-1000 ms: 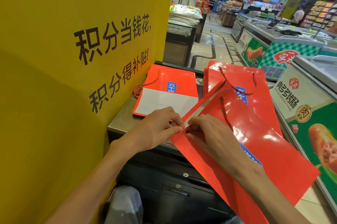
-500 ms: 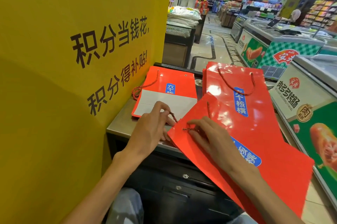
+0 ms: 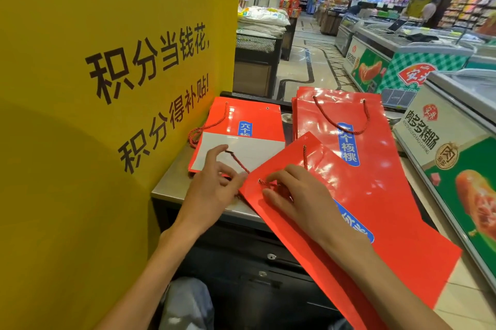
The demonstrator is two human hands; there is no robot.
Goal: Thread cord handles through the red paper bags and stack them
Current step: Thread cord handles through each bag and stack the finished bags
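1. The left hand (image 3: 212, 184) pinches the red cord (image 3: 237, 162) just past its fingers. If it lets go, the cord may slide back out of the hole.
2. The right hand (image 3: 292, 195), fingers bent, presses the red bag (image 3: 375, 209) beneath it. A hard pull may tear the hole.
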